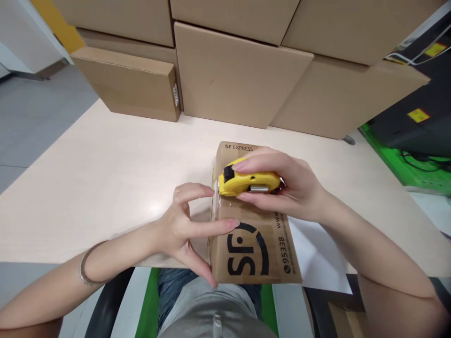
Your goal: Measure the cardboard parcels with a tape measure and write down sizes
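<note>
A brown cardboard box (225, 253) printed with black SF EXPRESS lettering lies at the table's near edge. My right hand (292, 183) is wrapped round a yellow tape measure (246, 183), held just over the far part of the box. The tape measure has a black button and a metal clip, and its mouth end points left at the box's left edge. My left hand (186, 220) has its fingers spread along that edge. Its index finger lies over the top, the thumb is at the near left corner, and another fingertip is close to the tape's mouth.
Large cardboard boxes (232, 75) stand stacked along the back of the pale table (88, 188), with a flatter carton (130, 87) at their left. White paper (317, 253) lies partly beneath the box. Dark equipment (412, 112) with cables is at the right.
</note>
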The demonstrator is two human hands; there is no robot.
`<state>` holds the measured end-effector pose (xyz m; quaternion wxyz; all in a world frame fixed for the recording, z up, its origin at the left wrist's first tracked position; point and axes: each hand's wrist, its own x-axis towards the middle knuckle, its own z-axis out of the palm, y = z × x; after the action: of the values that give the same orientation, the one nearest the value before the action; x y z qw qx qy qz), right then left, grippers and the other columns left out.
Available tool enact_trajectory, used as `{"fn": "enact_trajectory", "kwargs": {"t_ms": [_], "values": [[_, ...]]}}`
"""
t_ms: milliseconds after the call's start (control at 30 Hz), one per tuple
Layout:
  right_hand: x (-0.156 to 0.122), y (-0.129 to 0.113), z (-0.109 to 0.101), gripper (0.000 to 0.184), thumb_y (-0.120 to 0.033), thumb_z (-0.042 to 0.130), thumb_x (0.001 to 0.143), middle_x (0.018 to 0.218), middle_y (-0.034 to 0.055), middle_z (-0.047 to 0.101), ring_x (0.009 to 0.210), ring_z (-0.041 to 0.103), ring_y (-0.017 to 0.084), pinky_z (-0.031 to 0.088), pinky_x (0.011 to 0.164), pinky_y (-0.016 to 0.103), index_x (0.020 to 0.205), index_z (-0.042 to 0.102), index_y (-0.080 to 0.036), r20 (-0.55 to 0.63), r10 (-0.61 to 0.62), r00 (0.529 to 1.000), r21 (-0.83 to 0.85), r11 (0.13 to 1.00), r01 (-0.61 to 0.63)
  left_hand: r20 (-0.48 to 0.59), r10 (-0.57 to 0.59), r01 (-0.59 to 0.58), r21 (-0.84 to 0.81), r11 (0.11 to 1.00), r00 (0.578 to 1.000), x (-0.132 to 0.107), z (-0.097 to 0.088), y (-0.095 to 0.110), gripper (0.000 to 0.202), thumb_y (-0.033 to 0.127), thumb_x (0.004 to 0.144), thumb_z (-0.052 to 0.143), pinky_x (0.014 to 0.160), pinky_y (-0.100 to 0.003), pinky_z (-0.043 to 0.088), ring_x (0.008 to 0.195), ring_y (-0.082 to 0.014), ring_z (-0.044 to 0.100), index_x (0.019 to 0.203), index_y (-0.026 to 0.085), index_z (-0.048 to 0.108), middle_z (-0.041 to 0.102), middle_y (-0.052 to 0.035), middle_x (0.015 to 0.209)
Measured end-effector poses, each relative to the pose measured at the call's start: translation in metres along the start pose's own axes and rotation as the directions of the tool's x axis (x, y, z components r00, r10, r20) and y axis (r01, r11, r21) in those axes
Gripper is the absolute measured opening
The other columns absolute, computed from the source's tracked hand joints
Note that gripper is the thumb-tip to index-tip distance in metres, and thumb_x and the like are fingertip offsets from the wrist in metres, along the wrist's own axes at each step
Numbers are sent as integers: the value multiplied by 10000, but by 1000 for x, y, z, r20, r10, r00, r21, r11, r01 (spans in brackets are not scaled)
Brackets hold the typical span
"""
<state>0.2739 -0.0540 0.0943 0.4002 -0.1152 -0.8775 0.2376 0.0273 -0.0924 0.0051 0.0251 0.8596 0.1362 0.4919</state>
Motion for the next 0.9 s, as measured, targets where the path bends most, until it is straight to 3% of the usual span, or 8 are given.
{"fn": "enact_trajectory", "kwargs": {"t_ms": [133, 267, 400, 567, 733, 900], "values": [[5, -4, -2, 433, -223, 753, 931, 1254, 7, 766, 1124, 732, 202, 598, 973, 349, 1339, 651, -327, 104, 108, 989, -63, 993, -102, -1, 24, -24, 67, 997, 1000, 2, 0, -4, 920, 1019, 621, 557, 1048, -525, 488, 1255, -341, 467, 1215, 325, 673, 468, -120, 1341], [-2, -12, -15, 494, -216, 767, 911, 1246, 8, 773, 1110, 739, 225, 609, 962, 367, 1369, 651, -359, 127, 174, 976, -107, 981, -161, -1, 29, -29, 60, 998, 1000, 1, -1, -5, 918, 1013, 606, 574, 1074, -553, 500, 1279, -351, 484, 1194, 318, 689, 488, -123, 1365], [-26, -21, -38, 607, -157, 802, 863, 1258, -5, 773, 1078, 750, 225, 626, 913, 353, 1398, 644, -398, 87, 248, 965, -170, 958, -231, 33, 11, -12, 13, 1000, 999, 2, -1, -5, 892, 988, 598, 622, 1082, -615, 499, 1347, -393, 492, 1187, 321, 680, 523, -128, 1412], [-62, -26, -63, 634, -144, 820, 818, 1157, -1, 791, 1002, 762, 234, 648, 792, 342, 1373, 677, -416, -37, 299, 954, -186, 935, -301, 52, 41, -40, -15, 999, 998, 6, -1, -5, 867, 968, 654, 605, 1118, -593, 533, 1346, -366, 551, 1186, 288, 675, 567, -133, 1386], [-82, -24, -68, 617, -175, 833, 810, 1128, 0, 794, 981, 772, 248, 656, 736, 351, 1354, 688, -430, -99, 306, 947, -204, 925, -321, 32, 61, -61, -27, 998, 998, 8, 0, -5, 846, 957, 668, 607, 1124, -565, 564, 1270, -324, 604, 1155, 269, 685, 579, -126, 1362], [-84, -18, -67, 613, -201, 835, 805, 1124, 5, 792, 940, 775, 248, 651, 697, 355, 1347, 680, -441, -99, 331, 938, -187, 920, -344, 39, 55, -54, -38, 998, 998, 8, -1, -5, 863, 963, 628, 634, 1079, -611, 578, 1278, -362, 584, 1146, 276, 689, 589, -135, 1347]]}}
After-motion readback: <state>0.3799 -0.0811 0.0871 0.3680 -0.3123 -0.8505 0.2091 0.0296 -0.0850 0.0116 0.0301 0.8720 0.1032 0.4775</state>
